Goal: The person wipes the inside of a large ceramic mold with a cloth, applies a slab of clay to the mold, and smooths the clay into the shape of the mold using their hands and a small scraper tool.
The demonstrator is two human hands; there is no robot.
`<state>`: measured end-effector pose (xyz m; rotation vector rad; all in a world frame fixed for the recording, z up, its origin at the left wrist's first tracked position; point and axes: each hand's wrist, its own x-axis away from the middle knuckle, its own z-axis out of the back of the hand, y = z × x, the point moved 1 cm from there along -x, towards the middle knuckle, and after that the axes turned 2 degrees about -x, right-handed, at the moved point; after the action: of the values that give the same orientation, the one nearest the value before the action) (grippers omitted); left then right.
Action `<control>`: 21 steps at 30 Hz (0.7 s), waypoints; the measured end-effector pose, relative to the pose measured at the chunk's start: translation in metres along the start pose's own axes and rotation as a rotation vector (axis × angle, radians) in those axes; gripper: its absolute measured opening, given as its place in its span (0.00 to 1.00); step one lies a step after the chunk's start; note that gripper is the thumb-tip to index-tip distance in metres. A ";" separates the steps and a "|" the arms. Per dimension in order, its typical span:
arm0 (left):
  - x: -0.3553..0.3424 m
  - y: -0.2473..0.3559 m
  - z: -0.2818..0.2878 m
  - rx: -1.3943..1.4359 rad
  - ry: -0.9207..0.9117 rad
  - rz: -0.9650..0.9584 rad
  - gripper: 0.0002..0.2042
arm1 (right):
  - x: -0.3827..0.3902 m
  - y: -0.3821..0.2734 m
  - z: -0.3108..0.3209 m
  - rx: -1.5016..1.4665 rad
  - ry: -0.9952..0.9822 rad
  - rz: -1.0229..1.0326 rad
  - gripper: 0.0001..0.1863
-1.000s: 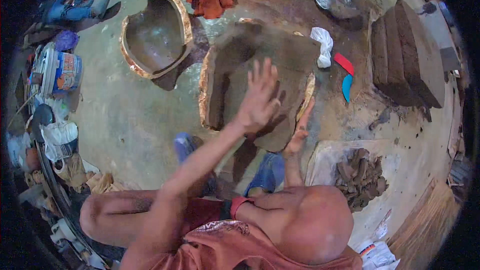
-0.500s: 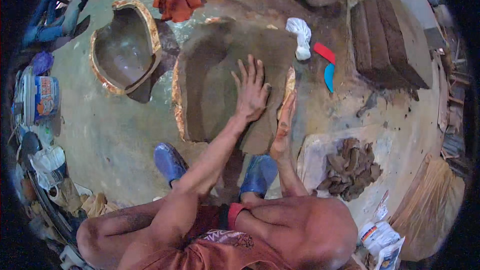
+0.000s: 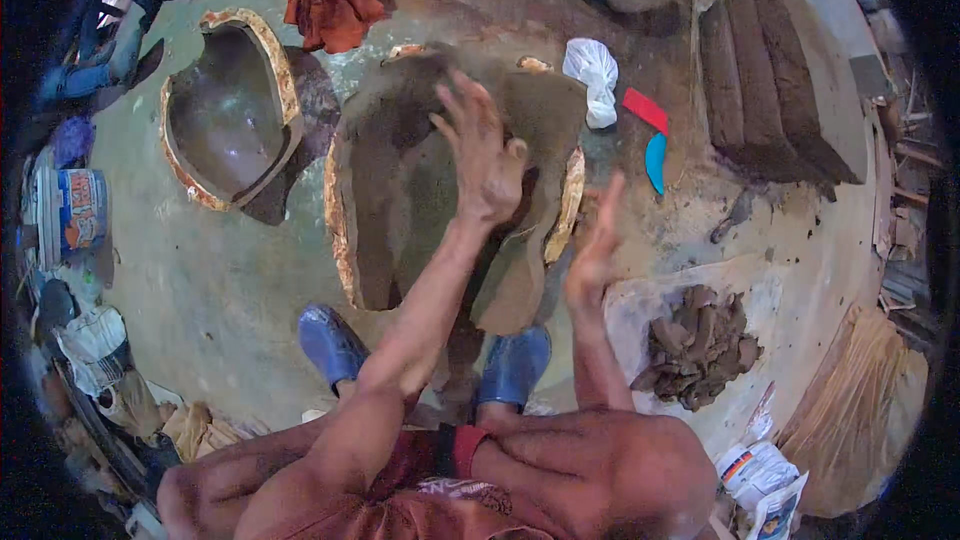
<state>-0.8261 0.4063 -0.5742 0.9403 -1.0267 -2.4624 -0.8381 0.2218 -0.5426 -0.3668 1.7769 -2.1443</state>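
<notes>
In front of my feet lies a mould with a pale, rust-stained rim, lined with a grey-brown sheet of wet clay. My left hand is over the clay's middle, fingers apart, holding nothing; whether it touches the clay I cannot tell. At the near right, a clay flap hangs toward my right shoe. Just outside the mould's right rim, my right hand is raised with fingers stretched out, a little blurred and empty.
Left stands another rimmed mould, with a red cloth beyond. At right are a white plastic bag, a red tool, a blue curved tool, stacked clay slabs and clay scraps on a sheet.
My left hand has shifted away from me over the clay, its fingers less flat. My right hand has left the right rim, moving outward to the right. The view has shifted slightly.
</notes>
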 end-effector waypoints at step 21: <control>-0.062 -0.022 -0.036 0.001 0.329 -0.050 0.43 | -0.032 0.009 -0.029 0.045 -0.004 0.098 0.35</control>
<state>-0.7570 0.4348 -0.5807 1.3310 -0.9000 -2.2413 -0.8196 0.2595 -0.5569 -0.2676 1.7048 -2.1104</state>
